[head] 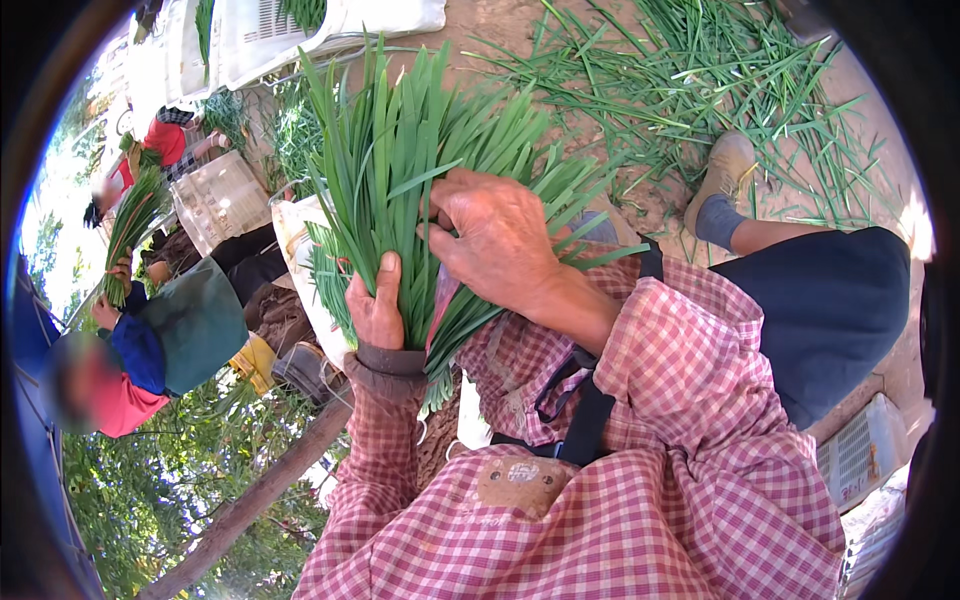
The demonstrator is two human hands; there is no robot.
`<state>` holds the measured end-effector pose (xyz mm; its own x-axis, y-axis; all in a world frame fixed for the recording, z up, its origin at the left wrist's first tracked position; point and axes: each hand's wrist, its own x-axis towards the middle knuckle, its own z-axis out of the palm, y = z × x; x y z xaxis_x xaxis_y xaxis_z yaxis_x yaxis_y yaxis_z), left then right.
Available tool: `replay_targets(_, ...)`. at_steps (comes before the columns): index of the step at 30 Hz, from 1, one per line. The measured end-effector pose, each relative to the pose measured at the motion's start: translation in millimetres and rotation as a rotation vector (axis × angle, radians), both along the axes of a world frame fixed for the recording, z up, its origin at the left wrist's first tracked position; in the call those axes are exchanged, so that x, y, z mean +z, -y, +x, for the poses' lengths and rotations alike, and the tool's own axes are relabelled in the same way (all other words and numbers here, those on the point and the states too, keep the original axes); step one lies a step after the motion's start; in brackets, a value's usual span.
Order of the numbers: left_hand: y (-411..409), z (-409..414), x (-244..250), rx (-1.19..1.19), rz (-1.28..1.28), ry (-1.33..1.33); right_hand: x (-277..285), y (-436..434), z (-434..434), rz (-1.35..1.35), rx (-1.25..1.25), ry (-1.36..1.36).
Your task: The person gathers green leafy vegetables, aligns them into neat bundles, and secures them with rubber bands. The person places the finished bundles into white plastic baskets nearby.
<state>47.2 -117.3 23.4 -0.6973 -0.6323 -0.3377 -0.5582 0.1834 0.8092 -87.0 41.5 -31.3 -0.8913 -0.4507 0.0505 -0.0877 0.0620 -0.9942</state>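
Note:
A thick bunch of flat green leaves, likely garlic chives, fans out upward in front of me. My left hand grips its lower part, the thumb lying across the front. Over the middle of the bunch, my right hand has its thumb and fingers curled around some leaves; the exact pinch is partly hidden. A purplish-red strip shows below my right hand, against the stems. More leaves spread out behind and to the right of that hand. Under my left wrist side, another bundle of chives lies on a white container or sack.
Loose chive leaves litter the dirt floor at the upper right, near a shoe. White plastic crates stand at upper left and lower right. Two people at left hold chives. A wooden pole slants at lower left.

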Motion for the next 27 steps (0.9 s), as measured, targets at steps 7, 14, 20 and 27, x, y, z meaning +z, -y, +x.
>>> replay_targets(7, -4, -1, 3, 0.019, 0.059, -0.002, 4, 5, 1, 0.013, -0.051, -0.161)
replay_targets(14, -2, 4, 2, 0.037, -0.008, 0.019, -18, -9, -25, -0.304, -0.286, 0.378)
replay_targets(20, 0, 4, -2, 0.040, -0.032, -0.014, -24, -34, -37, -0.233, -0.294, 0.474)
replay_targets(27, 9, 10, -7, 0.036, -0.021, -0.023, -21, -51, -43, -0.093, -0.265, 0.377)
